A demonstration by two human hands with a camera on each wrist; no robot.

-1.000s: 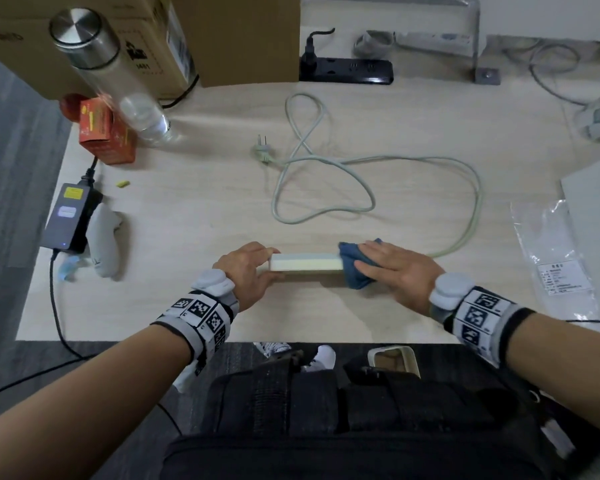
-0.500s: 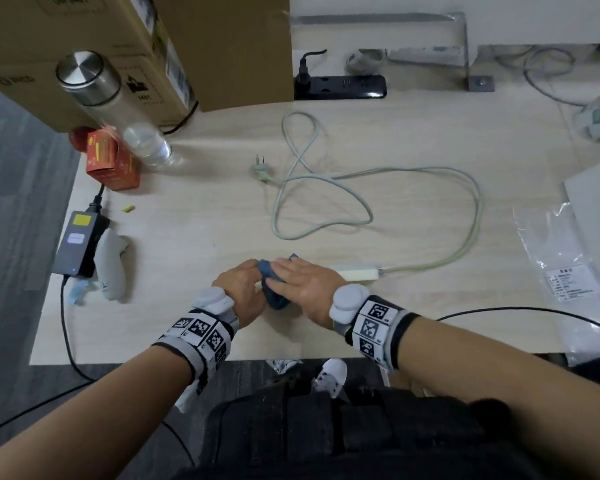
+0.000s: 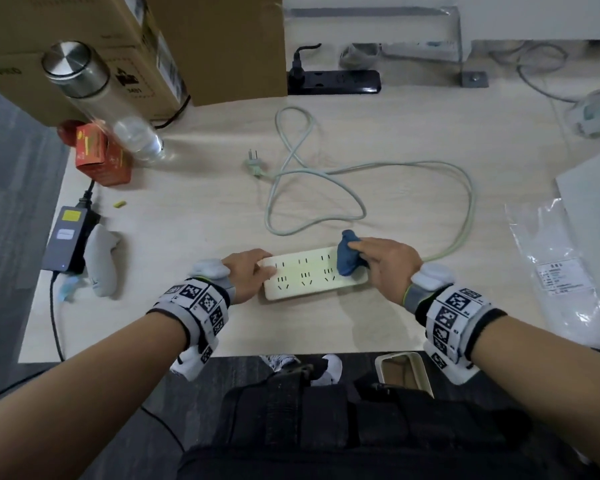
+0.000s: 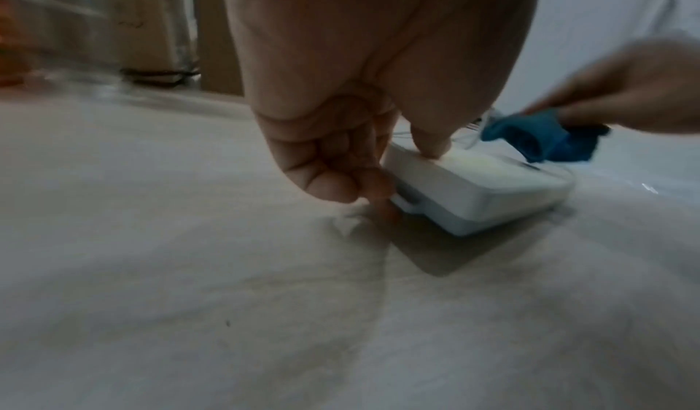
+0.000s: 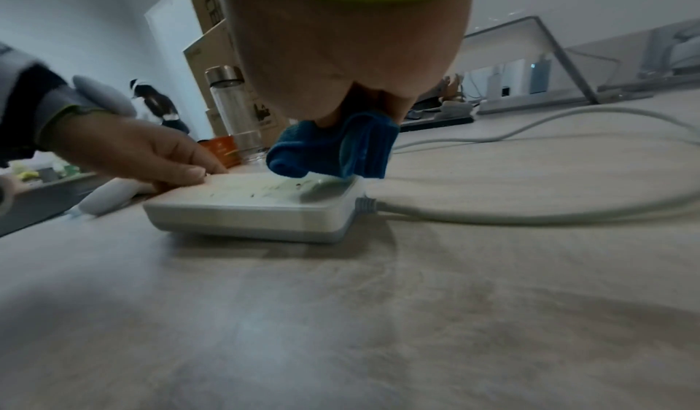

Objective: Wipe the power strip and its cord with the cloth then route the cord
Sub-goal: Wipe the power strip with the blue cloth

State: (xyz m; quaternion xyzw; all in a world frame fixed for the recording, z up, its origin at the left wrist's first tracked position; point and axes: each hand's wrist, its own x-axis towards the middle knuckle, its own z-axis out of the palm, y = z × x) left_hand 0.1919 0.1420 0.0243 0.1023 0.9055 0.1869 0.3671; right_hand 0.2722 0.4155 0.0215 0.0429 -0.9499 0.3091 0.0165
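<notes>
A white power strip (image 3: 305, 275) (image 4: 473, 189) (image 5: 250, 207) lies flat on the table, sockets up, near the front edge. My left hand (image 3: 248, 275) (image 4: 360, 171) grips its left end, thumb on top, fingers curled at the end face. My right hand (image 3: 385, 263) holds a bunched blue cloth (image 3: 347, 252) (image 4: 545, 138) (image 5: 333, 150) against the strip's right end. The pale cord (image 3: 465, 202) (image 5: 530, 216) leaves the right end, arcs back and loops to its plug (image 3: 255, 164).
A black power strip (image 3: 333, 81) and cardboard boxes (image 3: 136, 46) stand at the back. A glass bottle (image 3: 101, 102) and an orange box (image 3: 101, 157) are at the left, with a grey adapter (image 3: 68, 242). A plastic bag (image 3: 565, 268) lies right.
The strip was on its edge and now lies flat, sockets up. My right hand swept the cloth left along it, then back to the right end. My left hand stayed at the left end.
</notes>
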